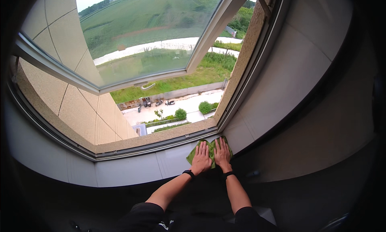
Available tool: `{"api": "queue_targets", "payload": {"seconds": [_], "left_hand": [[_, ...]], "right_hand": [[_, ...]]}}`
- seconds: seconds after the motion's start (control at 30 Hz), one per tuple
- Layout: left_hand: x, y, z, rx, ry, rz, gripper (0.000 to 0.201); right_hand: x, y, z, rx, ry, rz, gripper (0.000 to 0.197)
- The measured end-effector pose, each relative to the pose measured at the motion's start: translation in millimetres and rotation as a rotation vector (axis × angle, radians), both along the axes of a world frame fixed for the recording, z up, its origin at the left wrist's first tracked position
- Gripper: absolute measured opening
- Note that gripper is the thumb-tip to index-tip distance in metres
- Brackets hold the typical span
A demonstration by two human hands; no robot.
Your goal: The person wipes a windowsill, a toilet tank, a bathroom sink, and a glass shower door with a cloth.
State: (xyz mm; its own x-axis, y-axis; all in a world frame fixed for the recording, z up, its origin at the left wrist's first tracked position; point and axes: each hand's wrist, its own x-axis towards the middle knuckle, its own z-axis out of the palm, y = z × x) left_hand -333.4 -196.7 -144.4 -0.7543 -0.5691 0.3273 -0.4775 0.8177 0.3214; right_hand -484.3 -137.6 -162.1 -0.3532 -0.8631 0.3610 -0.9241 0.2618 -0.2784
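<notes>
Both my hands lie on a green cloth (192, 155) at the right end of the white window sill (136, 167), by the corner. My left hand (202, 159) presses flat on the cloth's left part, fingers stretched forward. Close beside it, my right hand (221, 153) rests flat on the right part, fingertips toward the window frame. Neither hand is closed round the cloth, whose edges show outside the hands and between them. Each wrist wears a black band.
A tilted window sash (183, 72) with a handle (148, 87) hangs outward above the opening. The frame's lower track (157, 151) runs along the sill. White side panels (277, 83) rise at the right. Far below outside are bushes (205, 107), parked two-wheelers and a pale path.
</notes>
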Motion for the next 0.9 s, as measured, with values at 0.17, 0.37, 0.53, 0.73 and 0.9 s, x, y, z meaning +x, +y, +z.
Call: {"api": "queue_targets", "payload": {"seconds": [0.17,0.37,0.53,0.73,0.9], "left_hand": [[-15,-14,-7,0.003,0.021,-0.026,0.066],[-18,-14,0,-0.033,0.029,-0.038,0.065],[-15,-12,-9,-0.057,0.02,0.011,0.062],[30,2,-24,-0.054,0.075,0.082,0.054],[152,-3,-6,-0.006,0.028,0.279,0.058]], "right_hand": [[2,-4,1,-0.058,-0.056,0.021,0.049],[-2,-8,6,-0.126,-0.024,-0.026,0.047],[2,-11,0,-0.078,0.013,-0.05,0.046],[43,2,-11,-0.019,0.083,-0.076,0.051],[145,-13,3,0.0,0.082,0.14,0.054]]}}
